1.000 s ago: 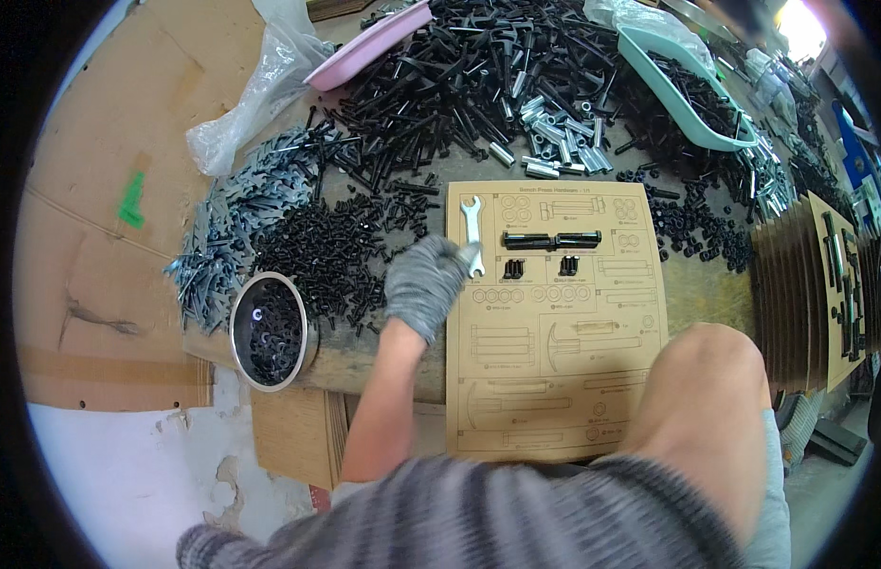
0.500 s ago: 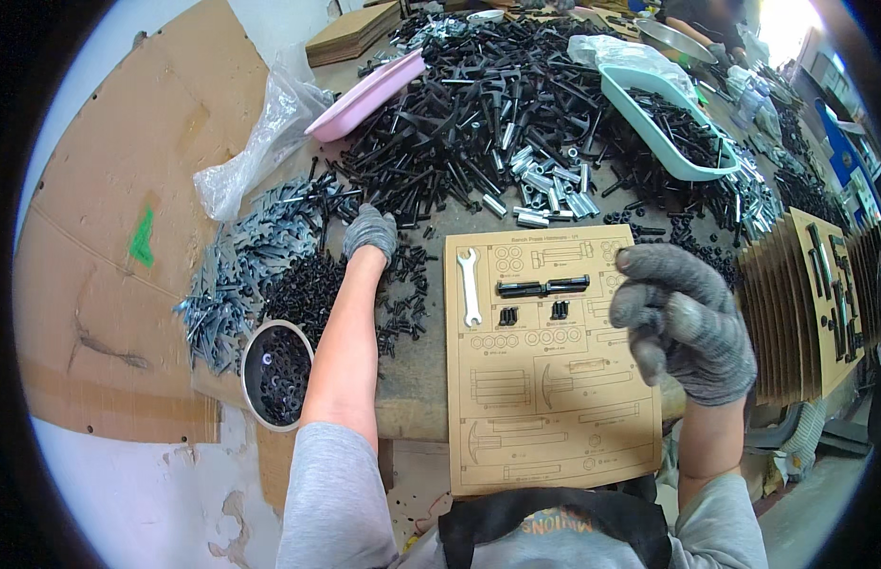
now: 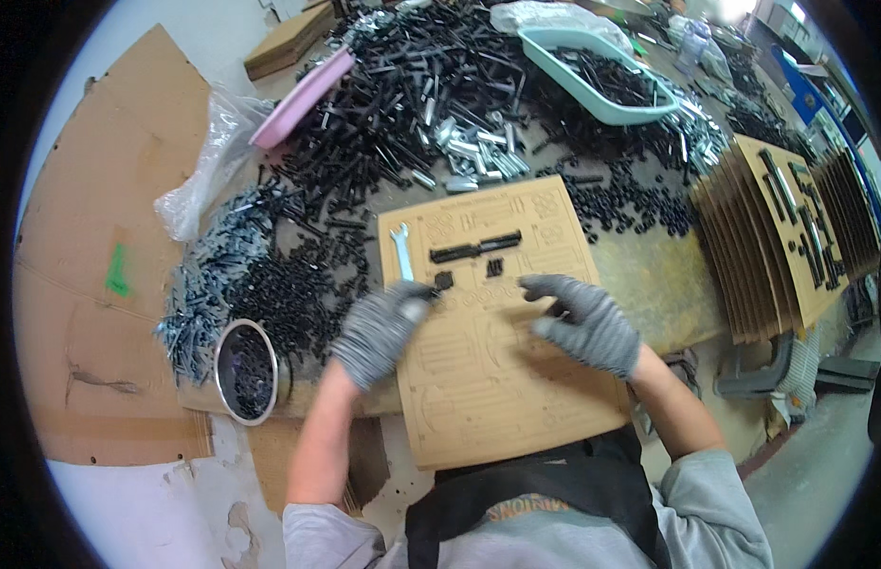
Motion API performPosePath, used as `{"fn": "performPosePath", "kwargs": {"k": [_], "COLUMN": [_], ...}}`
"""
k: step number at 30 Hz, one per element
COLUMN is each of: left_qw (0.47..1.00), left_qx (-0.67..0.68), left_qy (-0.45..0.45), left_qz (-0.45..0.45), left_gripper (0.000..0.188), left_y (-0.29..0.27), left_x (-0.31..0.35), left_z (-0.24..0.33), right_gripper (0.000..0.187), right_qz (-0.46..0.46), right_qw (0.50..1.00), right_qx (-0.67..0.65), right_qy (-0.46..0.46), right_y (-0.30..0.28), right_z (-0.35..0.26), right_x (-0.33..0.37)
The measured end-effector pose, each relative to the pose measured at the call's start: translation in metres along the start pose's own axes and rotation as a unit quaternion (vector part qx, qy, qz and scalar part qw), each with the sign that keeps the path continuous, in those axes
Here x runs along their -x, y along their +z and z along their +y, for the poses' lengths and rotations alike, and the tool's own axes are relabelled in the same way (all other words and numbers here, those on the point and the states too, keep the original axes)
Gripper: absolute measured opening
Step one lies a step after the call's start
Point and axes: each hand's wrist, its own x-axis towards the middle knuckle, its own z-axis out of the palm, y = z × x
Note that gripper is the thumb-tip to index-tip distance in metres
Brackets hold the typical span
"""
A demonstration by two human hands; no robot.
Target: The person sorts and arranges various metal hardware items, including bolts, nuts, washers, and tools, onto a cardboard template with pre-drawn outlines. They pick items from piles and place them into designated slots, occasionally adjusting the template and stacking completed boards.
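Observation:
A brown cardboard sheet [image 3: 497, 379] with printed part outlines lies tilted at the table's near edge. On it are a silver open-end wrench [image 3: 401, 252], two long black bolt-like parts [image 3: 475, 247] end to end, and two small clusters of short black screws [image 3: 495, 267]. My left hand [image 3: 379, 332], in a grey glove, is over the sheet's left edge below the wrench. Its fingers are closed, and a small dark piece shows at the tips, too small to name. My right hand [image 3: 592, 327], gloved too, hovers over the sheet's right side, fingers apart and holding nothing.
Black bolts [image 3: 402, 104] heap up at the back, with silver sleeves [image 3: 483, 152] before them. Left are grey metal pieces [image 3: 208, 275], black screws [image 3: 289, 294] and a steel bowl [image 3: 276, 379]. A pink tray [image 3: 303, 100], teal basin [image 3: 639, 114] and upright loaded cardboard sheets [image 3: 772, 247] stand around.
My left hand has come from the screw pile to the sheet's left edge. My right hand has dropped lower over the sheet. The view has turned, so the sheet appears tilted.

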Motion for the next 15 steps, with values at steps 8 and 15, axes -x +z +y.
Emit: {"fn": "performPosePath", "kwargs": {"k": [8,15], "left_qw": [0.992,0.991], "left_qx": [-0.090,-0.114], "left_qy": [0.023,0.045], "left_qz": [-0.082,-0.060], "left_gripper": [0.027,0.025], "left_y": [0.089,0.069], "left_x": [0.041,0.046], "left_z": [0.057,0.066], "right_gripper": [0.018,0.012], "right_qz": [-0.064,-0.013], "right_qw": [0.978,0.980], "right_qx": [0.176,0.179], "right_qy": [-0.094,-0.085], "right_y": [0.016,-0.021], "right_z": [0.024,0.035], "right_x": [0.038,0.045]}}
